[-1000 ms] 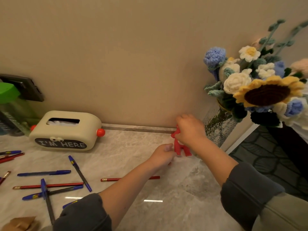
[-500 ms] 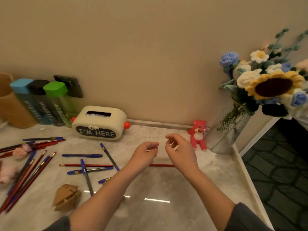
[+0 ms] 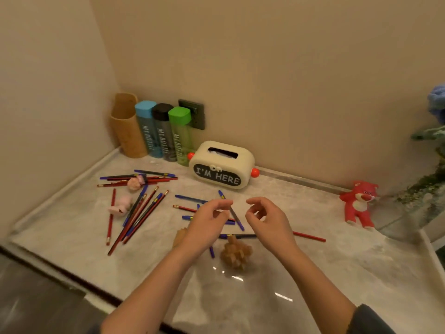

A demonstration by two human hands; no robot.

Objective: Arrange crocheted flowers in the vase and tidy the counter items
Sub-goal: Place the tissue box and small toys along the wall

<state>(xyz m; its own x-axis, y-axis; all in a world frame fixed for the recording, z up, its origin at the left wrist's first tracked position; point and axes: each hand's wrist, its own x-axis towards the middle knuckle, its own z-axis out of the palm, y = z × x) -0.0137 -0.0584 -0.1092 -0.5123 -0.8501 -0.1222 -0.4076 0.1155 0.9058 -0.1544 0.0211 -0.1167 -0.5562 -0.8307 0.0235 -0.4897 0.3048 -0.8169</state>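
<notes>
My left hand (image 3: 207,222) and my right hand (image 3: 267,220) hover side by side above the marble counter (image 3: 337,266), fingers loosely curled, holding nothing. Beneath them lie scattered blue pens (image 3: 190,198) and red pencils (image 3: 309,236). A wooden puzzle knot (image 3: 236,255) sits just below my hands. The red toy bear (image 3: 360,203) stands at the right next to the glass vase (image 3: 414,208), whose crocheted flowers (image 3: 437,104) are cut off by the right edge.
A cream tissue box (image 3: 222,165) reading "I'M HERE" stands by the back wall. Left of it are three bottles (image 3: 163,133) and a tan holder (image 3: 127,126) in the corner. More pens, pencils (image 3: 139,213) and two pink figures (image 3: 120,206) lie at the left.
Both hands let go of the red bear, which now stands by the vase, and drew back to the counter's middle. The view swung left, so most of the bouquet left the frame.
</notes>
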